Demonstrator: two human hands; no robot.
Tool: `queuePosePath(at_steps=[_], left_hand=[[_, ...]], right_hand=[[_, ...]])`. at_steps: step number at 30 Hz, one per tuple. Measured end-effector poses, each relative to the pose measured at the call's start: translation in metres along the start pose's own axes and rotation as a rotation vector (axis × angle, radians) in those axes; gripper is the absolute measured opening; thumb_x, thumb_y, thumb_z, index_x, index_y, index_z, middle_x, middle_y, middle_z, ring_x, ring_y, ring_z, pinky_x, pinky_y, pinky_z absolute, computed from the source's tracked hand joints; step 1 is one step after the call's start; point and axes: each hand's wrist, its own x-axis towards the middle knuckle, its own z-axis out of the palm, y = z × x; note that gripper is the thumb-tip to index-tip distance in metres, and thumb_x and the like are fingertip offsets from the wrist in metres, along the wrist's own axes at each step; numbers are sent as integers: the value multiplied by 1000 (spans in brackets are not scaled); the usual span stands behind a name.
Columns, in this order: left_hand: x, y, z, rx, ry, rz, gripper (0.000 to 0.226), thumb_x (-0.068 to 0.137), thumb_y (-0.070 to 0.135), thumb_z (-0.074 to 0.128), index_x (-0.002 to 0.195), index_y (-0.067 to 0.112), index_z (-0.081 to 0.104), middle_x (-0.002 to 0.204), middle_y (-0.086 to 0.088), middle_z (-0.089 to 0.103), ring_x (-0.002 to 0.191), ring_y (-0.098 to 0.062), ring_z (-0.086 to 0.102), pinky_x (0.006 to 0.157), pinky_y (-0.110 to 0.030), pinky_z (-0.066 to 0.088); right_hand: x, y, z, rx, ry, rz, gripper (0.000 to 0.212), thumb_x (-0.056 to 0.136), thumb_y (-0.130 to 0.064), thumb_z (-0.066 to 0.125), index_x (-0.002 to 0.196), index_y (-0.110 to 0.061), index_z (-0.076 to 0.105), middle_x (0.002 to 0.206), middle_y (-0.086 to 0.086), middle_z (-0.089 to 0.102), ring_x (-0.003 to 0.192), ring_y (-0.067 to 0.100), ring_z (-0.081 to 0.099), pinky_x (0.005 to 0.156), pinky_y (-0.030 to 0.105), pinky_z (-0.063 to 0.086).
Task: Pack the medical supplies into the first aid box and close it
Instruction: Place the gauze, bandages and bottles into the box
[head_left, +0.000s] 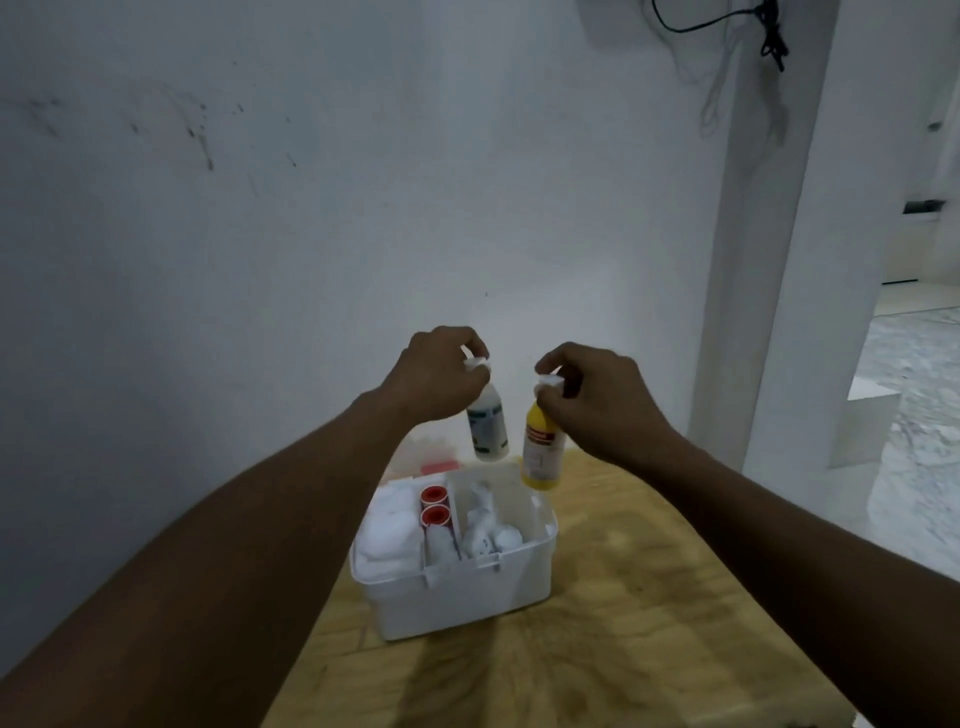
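I can't read the blurred labels on the white bottle (487, 426) or the yellow bottle (540, 452) above the first aid box (457, 597). My fingers cover both caps. The white contents inside the box smear together, unidentifiable.

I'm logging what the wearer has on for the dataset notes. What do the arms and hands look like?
Both forearms are bare with no sleeves in view. The left hand and right hand wear no gloves; no watch, ring or band is visible in this dim view.
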Motion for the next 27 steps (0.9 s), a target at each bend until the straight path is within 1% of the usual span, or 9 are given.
queuePosePath(at_steps=[4,8,11,14,18,21,24,26,27], left_hand=[[-13,-12,3,4,-23,-17,27,94,27,67,118,15,67,102,0,59,89,-18,59,59,-16,39],[-19,-20,14,-17,-65,-34,25,93,29,68,115,16,68,100,1,60,87,-16,59,60,-16,40],[-23,-25,26,-24,-119,-46,22,91,29,71,110,17,71,103,1,63,87,-13,60,65,-19,45],[-26,-30,38,-34,-169,-56,21,89,30,73,107,18,71,101,0,64,81,-9,61,66,-20,46],[-29,-35,51,-30,-243,-76,24,88,30,73,109,18,72,96,1,61,81,-10,61,70,-24,46],[-30,-39,60,-21,-300,-83,23,87,31,75,106,19,73,92,3,61,85,-13,63,73,-25,48],[-30,-42,68,-10,-340,-71,21,87,31,74,104,18,75,81,12,60,78,-8,62,67,-21,45],[-29,-42,70,-20,-350,-67,21,87,31,74,103,17,75,81,9,63,75,-3,61,65,-20,44],[-28,-41,71,-21,-359,-65,21,88,31,73,104,17,75,83,8,64,76,-4,60,67,-21,45]], right_hand=[[-17,-3,20,24,-66,-16,18,85,-28,64,103,-23,67,81,-6,68,73,6,62,70,31,54],[-32,1,34,18,-122,-20,19,85,-27,62,102,-21,68,86,-4,70,76,11,63,72,37,56],[-42,6,42,-10,-197,-11,22,84,-29,63,104,-21,67,88,-6,68,76,11,63,72,36,56],[-48,14,47,-28,-257,14,23,82,-29,65,104,-23,67,87,-8,67,76,11,63,71,35,56],[-55,23,55,-37,-296,34,22,80,-31,66,101,-24,67,89,-8,70,79,10,63,73,36,56],[-57,27,61,-33,-299,46,20,79,-35,62,97,-27,67,87,-11,70,81,11,64,75,40,55],[-58,30,64,-27,-298,55,22,77,-38,59,95,-28,67,85,-11,71,80,12,64,74,43,55],[-57,30,65,-23,-300,59,22,76,-39,59,93,-28,67,83,-10,71,79,12,65,73,43,55],[-57,31,64,-20,-304,62,23,75,-40,58,93,-28,67,82,-9,71,78,13,65,72,43,55]])
